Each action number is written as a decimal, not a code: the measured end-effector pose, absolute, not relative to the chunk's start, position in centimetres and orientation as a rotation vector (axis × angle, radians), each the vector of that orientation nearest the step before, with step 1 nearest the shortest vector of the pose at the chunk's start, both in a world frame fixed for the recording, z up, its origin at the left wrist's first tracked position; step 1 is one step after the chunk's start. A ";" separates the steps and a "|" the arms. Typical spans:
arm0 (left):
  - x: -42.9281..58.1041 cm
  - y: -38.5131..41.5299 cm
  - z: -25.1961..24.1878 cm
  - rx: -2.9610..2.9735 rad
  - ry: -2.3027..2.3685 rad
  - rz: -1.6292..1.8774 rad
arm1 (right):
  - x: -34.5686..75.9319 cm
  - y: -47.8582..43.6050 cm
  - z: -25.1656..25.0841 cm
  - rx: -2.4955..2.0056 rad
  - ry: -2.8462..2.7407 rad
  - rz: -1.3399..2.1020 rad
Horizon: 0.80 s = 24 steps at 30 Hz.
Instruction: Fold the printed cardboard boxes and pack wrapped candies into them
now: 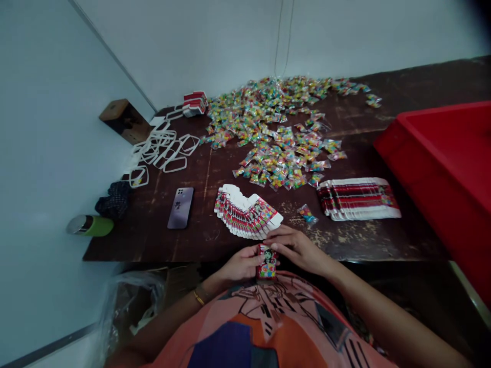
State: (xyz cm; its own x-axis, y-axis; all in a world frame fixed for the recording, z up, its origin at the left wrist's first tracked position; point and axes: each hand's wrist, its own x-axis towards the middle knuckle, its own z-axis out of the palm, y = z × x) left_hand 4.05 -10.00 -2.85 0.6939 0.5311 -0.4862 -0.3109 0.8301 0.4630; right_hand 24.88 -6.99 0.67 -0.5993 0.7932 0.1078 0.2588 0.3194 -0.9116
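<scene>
My left hand is closed around a small red printed carton, upright at the table's front edge. The carton's front has a cartoon figure and colourful round candies on it. My right hand is closed at the carton's upper right, its fingers across the top edge; they partly hide the top. Just beyond my hands lies a fanned row of flat cartons with white flaps. A single candy packet rests to the right of that fan.
Behind lies a wide heap of candy packets. A stack of flat cartons and a red bin are at right. Leftward are a phone, white bands, a brown box, a green bottle and dark cloth.
</scene>
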 end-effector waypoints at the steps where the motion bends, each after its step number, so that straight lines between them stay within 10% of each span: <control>1: 4.1 -10.1 -3.0 0.364 0.652 0.477 | 25.0 -7.3 0.9 -0.907 -2.118 1.184; 16: -0.5 -5.3 4.7 1.480 1.053 0.052 | 32.8 -8.3 -5.2 -1.537 -2.349 0.259; 24: 2.5 -5.5 1.9 0.753 1.033 0.667 | 31.3 -15.0 -4.7 -1.386 -1.896 0.945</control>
